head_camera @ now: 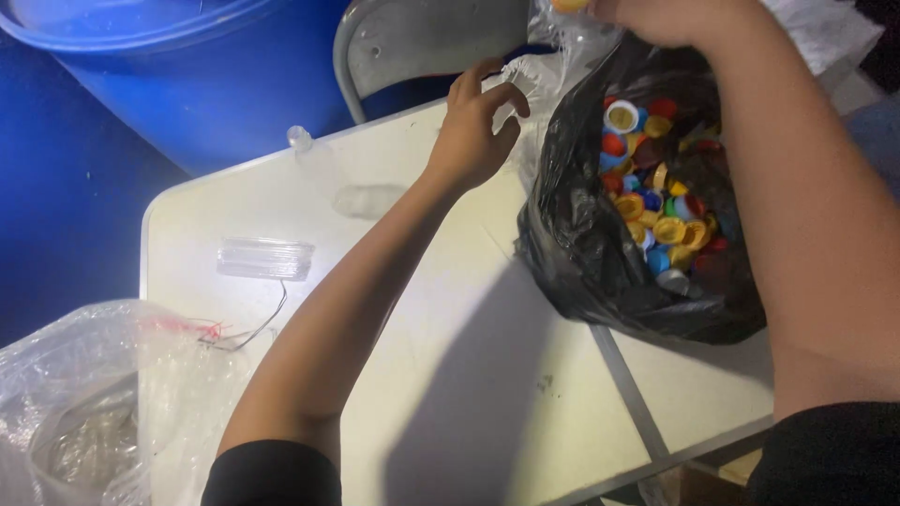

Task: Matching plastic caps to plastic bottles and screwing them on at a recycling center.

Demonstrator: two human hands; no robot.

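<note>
While left hand [473,131] curls, black bag [600,253] just right of fingers [497,94]

Both arms are bare below short black sleeves [272,473] at the shoulders.

The right hand [656,14] above the black bag [581,244] is cut by the top edge, its grasp unreadable.

Left hand [473,126] at a clear plastic bag [548,56], right hand [670,17] above black bag [581,253] of coloured bottle caps [656,201].
</note>
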